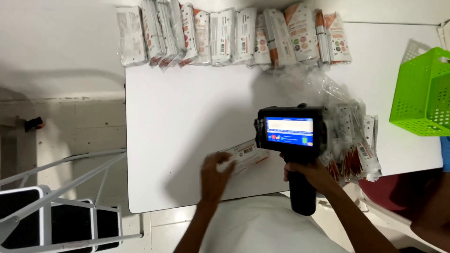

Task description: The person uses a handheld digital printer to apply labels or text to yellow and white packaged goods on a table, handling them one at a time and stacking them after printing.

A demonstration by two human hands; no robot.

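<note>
**Handheld printer held over a flat sachet at the near bench edge**

Head view. The right hand (pixel 313 172) is clenched round the black pistol-shaped handle of a black handheld printer with a lit blue touchscreen (pixel 290 132); the screen faces the wearer and the body sits directly above the fist. The unit looks rigid and, in my judgement, moderately heavy and top-heavy, so the handle is the only sound place to take it.

The left hand (pixel 214 174) lies flat, fingers spread, on the near end of a flat white plastic sachet with an orange end and a printed code panel (pixel 246 154). The sachet lies on the bench just left of the printer's body, its far end reaching under the printer. It appears light, thin, pliable and smooth-skinned; judged likely to slide or buckle unless pinned flat, best held at the end clear of the printer. The hand is blurred, so whether it presses or merely rests cannot be told.

Right of the right-hand grip, a loose heap of similar sachets in clear film (pixel 356 145) stands touching the printer's side. Well beyond both grips, a row of the same sachets laid side by side (pixel 234 35) lines the far edge.

The white smooth-topped bench (pixel 183 107) looks hard and slick. A bright green perforated plastic basket (pixel 422 91) sits far right. Left of the bench: pale tiled floor (pixel 70 131) and a white metal-framed stool with a black seat (pixel 56 211).
</note>
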